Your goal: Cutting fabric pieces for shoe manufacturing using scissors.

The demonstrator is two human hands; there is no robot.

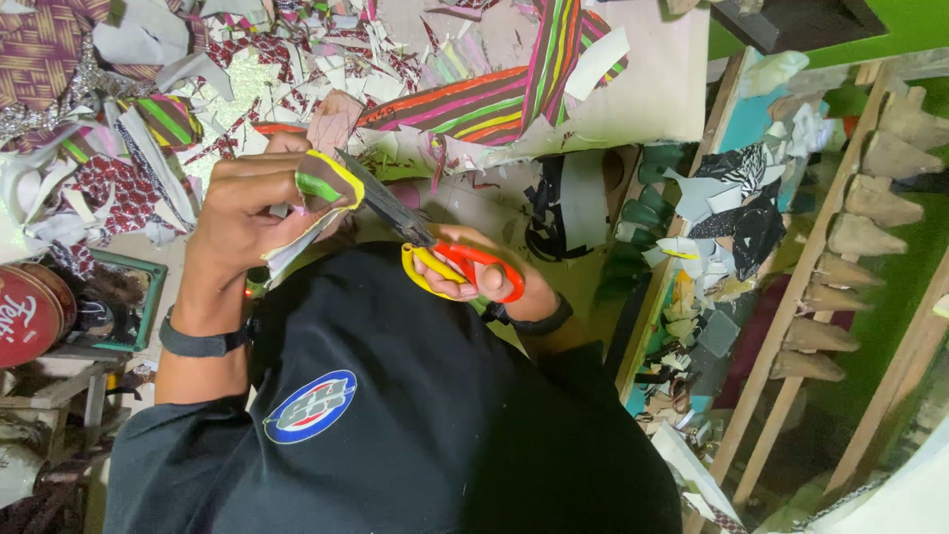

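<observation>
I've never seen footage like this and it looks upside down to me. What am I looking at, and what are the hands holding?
It is one picture from a camera worn on a person's head, looking down, so the dark shirt fills the bottom. No machine: two bare hands. The left hand holds a small striped piece with a yellow edge. The right hand grips scissors with red and yellow handles, blades at that piece. The table beyond is strewn with patterned fabric scraps. Wooden shoe forms sit on a rack at right.

scraps (326, 59) on table (652, 89) beyond hands | tin (30, 311) far left | wooden rack (850, 247) right of table
</observation>
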